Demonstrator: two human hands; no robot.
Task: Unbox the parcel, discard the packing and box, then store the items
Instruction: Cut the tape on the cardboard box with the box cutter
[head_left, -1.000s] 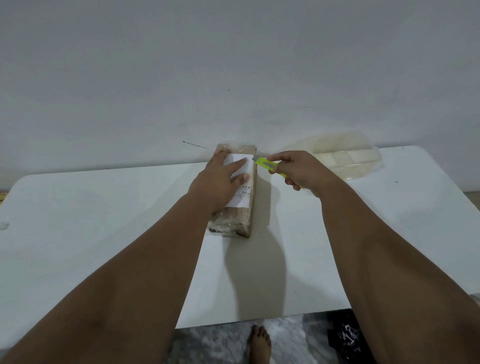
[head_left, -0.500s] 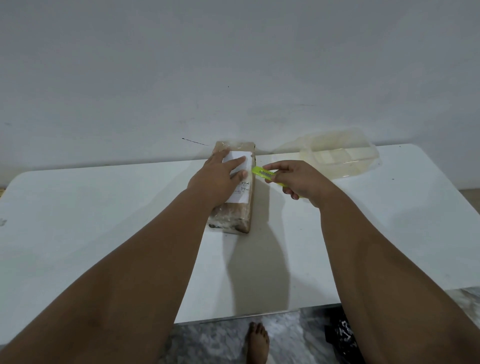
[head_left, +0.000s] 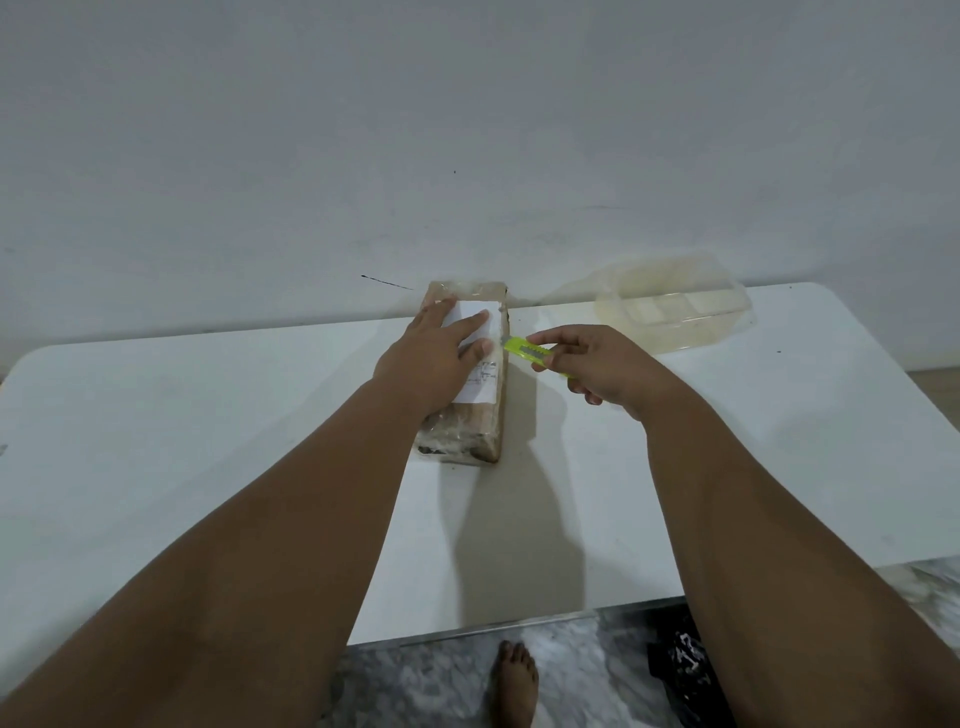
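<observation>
Parcel (head_left: 480, 415) (taped shut) under left hand (head_left: 434, 358), cutter (head_left: 527, 353) in right hand (head_left: 605, 366)

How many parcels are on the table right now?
1. The brown taped parcel lies near the table's far edge, under the left hand; the right hand holds a cutter against its right side.

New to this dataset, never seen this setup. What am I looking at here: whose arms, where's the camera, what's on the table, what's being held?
No machine: a person works with bare hands, filmed by one wide-angle camera on their head, looking down. On the white table lies a taped brown parcel with a white label. The left hand presses flat on it. The right hand holds a yellow-green box cutter, tip at the parcel's right edge. A clear plastic tray sits at the far right.
</observation>
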